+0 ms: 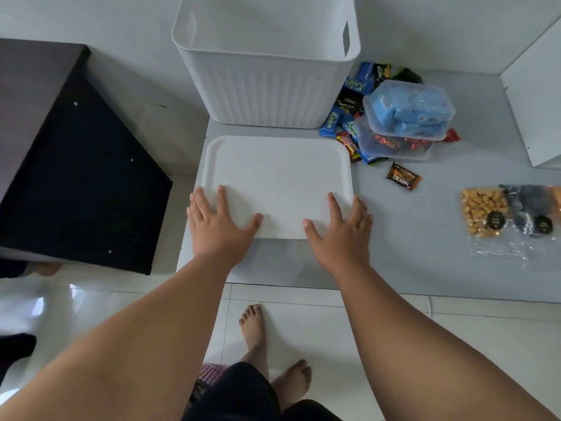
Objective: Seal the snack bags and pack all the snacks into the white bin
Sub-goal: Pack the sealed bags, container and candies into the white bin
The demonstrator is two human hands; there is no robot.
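The tall white ribbed bin (264, 95) stands open at the back of the grey table. Its flat white lid (277, 174) lies on the table in front of it. My left hand (220, 227) and my right hand (340, 229) rest flat on the lid's near corners, fingers spread. To the right of the bin lie several small wrapped snacks (349, 117) and one loose brown packet (403, 177). Two clear snack bags lie at the far right, one with yellow pieces (482, 212) and one with dark contents (531, 214).
Two clear plastic tubs are stacked on the wrapped snacks, the upper one (408, 107) holding blue items. A dark cabinet (69, 165) stands left of the table. A white panel (537, 101) stands at the right. My bare feet are on the tiled floor below.
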